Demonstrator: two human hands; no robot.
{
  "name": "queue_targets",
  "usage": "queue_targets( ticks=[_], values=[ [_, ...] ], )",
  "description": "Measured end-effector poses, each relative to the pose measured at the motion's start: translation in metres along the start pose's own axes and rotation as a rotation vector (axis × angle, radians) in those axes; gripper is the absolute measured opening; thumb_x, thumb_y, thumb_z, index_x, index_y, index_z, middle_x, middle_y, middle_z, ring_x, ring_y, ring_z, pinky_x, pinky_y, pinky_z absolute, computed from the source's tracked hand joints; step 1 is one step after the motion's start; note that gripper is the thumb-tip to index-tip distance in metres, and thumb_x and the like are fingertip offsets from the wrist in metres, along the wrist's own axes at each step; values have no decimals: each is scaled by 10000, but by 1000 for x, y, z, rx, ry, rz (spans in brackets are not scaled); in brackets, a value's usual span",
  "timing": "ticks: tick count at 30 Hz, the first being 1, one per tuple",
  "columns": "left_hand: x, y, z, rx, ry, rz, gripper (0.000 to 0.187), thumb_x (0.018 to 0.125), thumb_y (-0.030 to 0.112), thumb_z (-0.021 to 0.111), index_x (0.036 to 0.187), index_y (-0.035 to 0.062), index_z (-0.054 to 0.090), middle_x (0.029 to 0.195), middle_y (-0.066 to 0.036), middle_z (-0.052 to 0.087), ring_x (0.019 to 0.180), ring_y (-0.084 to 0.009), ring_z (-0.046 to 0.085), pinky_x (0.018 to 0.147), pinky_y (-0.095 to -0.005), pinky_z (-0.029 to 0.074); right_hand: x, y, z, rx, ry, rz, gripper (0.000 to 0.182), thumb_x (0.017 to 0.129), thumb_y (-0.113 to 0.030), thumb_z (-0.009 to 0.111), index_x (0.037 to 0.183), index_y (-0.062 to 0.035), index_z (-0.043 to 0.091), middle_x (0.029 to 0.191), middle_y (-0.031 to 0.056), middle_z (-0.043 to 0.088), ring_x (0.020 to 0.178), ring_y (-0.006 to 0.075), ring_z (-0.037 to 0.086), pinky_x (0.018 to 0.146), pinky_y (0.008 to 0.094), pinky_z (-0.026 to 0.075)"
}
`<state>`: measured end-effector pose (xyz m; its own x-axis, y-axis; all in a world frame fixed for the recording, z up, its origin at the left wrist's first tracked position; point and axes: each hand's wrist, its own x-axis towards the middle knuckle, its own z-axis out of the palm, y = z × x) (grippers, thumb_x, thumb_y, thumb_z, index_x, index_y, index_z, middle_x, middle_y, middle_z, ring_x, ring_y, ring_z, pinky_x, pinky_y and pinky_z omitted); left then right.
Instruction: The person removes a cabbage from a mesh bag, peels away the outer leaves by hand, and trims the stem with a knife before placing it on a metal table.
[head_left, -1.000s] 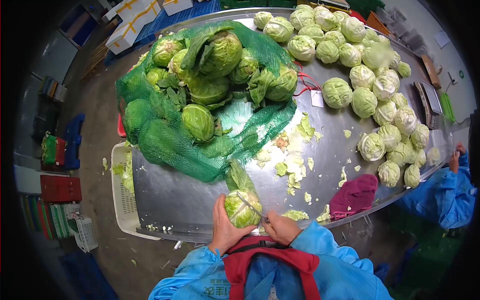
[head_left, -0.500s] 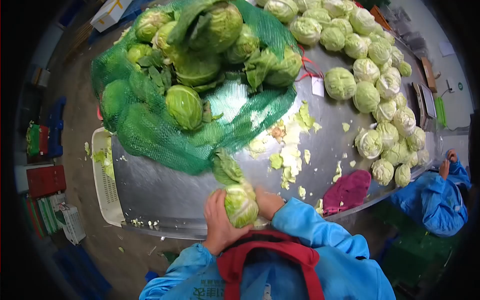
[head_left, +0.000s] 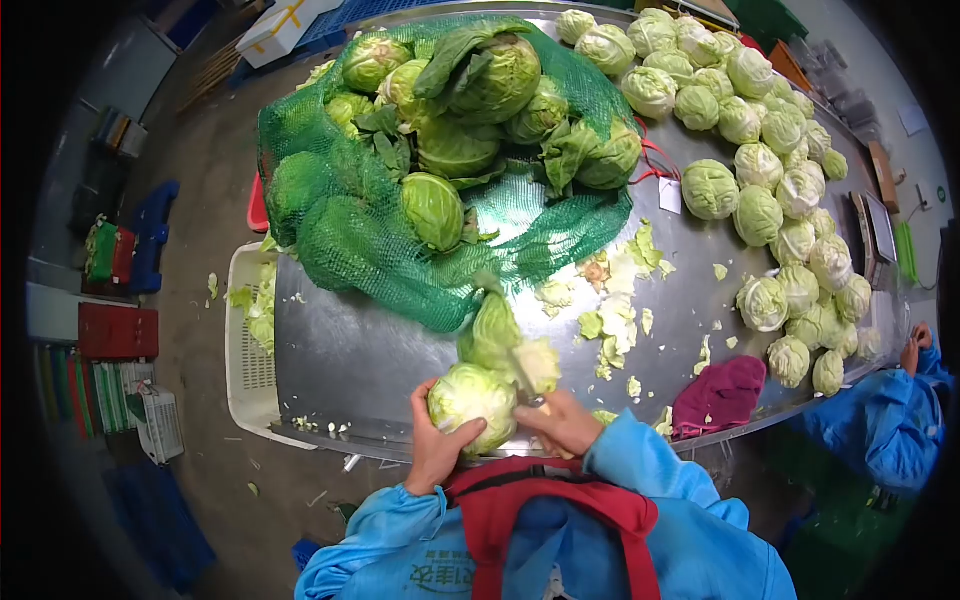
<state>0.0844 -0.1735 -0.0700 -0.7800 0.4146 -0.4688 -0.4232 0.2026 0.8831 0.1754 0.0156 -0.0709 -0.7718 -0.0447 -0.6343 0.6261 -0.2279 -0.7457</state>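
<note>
At the table's front edge, my left hand [head_left: 435,447] is wrapped round the left side of a pale green cabbage [head_left: 470,405]. My right hand [head_left: 562,425] is closed on the handle of a small knife [head_left: 531,398] at the cabbage's right side. Loose outer leaves [head_left: 492,335] stand up beyond the cabbage, and a cut pale piece [head_left: 538,364] is by the blade. Farther back, a green mesh bag [head_left: 350,240] lies open around several untrimmed cabbages [head_left: 433,211].
Trimmed cabbages [head_left: 758,215] cover the table's right side. Leaf scraps [head_left: 618,320] and a maroon cloth [head_left: 718,397] lie nearer. A white basket [head_left: 250,350] stands at the left edge. At far right is another person in blue [head_left: 880,420].
The view has shifted, so the table sits farther right. The cabbage has turned in my left hand, its leaves now hang off the far side, and the knife has come into view.
</note>
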Motion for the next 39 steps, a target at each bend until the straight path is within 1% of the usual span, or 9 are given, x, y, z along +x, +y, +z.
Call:
queue_targets(
  ticks=[6,7,11,18,21,25,31,35,39],
  values=[
    [8,-21,35,-354,127,-6,793,718,92,752,1342,69,263,1261,-134,407,1157,-222,445,995,-350,389,-25,-8,-9,67,267,39,509,988,-346,467,1352,0,387,482,7,477,362,86,452,332,240,341],
    [7,-21,37,-345,102,-8,800,721,103,760,1336,68,250,1268,-128,381,1169,-221,425,1003,-358,377,-32,-17,-2,-48,181,-22,596,968,-354,478,1421,-1,318,961,236,639,615,242,640,547,319,515],
    [5,-19,40,-279,102,-2,787,721,119,770,1315,61,256,1249,-129,388,1155,-219,431,999,-360,377,-5,7,12,-263,284,-301,641,972,-307,451,1427,80,217,1309,371,432,1225,468,447,1034,427,348],
    [11,-35,39,-110,75,86,779,716,125,771,1301,53,261,1235,-137,394,1146,-222,437,1003,-352,373,17,43,-21,-386,445,-231,346,981,-242,445,1242,-15,435,938,276,594,829,356,641,718,434,516],
    [21,-21,20,-123,-7,65,783,709,122,767,1311,41,273,1234,-142,419,1144,-233,457,998,-354,390,5,18,-27,227,358,41,265,973,-233,473,1146,-34,498,621,99,552,488,210,573,477,337,462],
    [12,0,-4,-145,-37,-48,843,703,108,768,1367,27,255,1273,-159,444,1176,-248,477,995,-359,415,-3,33,7,-337,490,-575,378,960,-247,482,1272,-34,468,857,174,657,766,285,653,691,378,498],
    [7,-14,-2,-89,40,7,955,661,93,810,1398,8,209,1295,-165,429,1189,-245,472,994,-359,423,8,85,-70,-63,672,-86,507,928,-263,535,1356,-40,381,951,244,655,890,387,646,791,415,500],
    [5,-6,3,138,-35,141,1013,615,167,850,1387,-21,222,1323,-203,401,1204,-286,466,1006,-370,412,-20,10,-44,-475,614,-165,789,912,-277,568,1486,-34,83,1067,301,624,896,391,653,818,429,494],
    [8,-4,17,627,-118,406,1094,548,221,879,1386,-45,229,1323,-234,389,1240,-353,423,1045,-403,372,-18,-3,-11,-525,385,-441,710,932,-281,543,1471,-13,166,1335,355,415,1131,459,536,945,417,450]
  ],
)
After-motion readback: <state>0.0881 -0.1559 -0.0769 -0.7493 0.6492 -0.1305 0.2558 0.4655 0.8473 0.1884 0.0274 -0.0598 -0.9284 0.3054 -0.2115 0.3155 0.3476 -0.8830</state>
